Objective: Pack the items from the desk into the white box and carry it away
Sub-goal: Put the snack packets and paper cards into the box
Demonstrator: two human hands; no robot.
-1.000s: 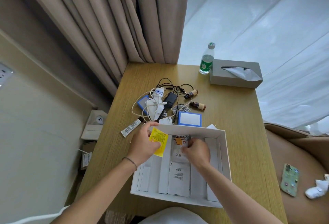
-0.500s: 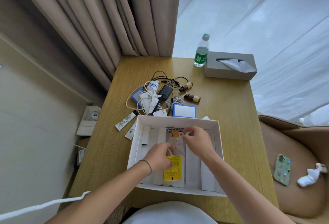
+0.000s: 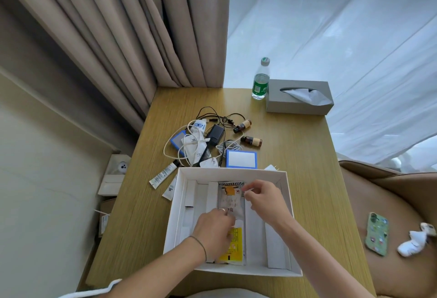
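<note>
The open white box (image 3: 289, 205) lies at the near edge of the wooden desk (image 3: 295, 160). Both hands are inside it. My left hand (image 3: 214, 231) rests palm down on a yellow packet (image 3: 233, 248) near the box's front, fingers curled over it. My right hand (image 3: 261, 197) pinches the upper right edge of a clear packet (image 3: 230, 199) with an orange label. Behind the box lie a blue-rimmed white case (image 3: 241, 158), tangled white and black cables with a black adapter (image 3: 214, 133), two small brown bottles (image 3: 251, 141) and two white tubes (image 3: 163, 176).
A green-labelled water bottle (image 3: 260, 80) and a grey tissue box (image 3: 299, 99) stand at the desk's far right. Curtains hang behind. A brown seat on the right holds a green-cased phone (image 3: 376, 234) and a white object (image 3: 413, 242). Small cartons sit on the floor at left.
My left hand carried the yellow packet from the box's far left corner down into the box and laid it near the front. My right hand stayed on the clear packet.
</note>
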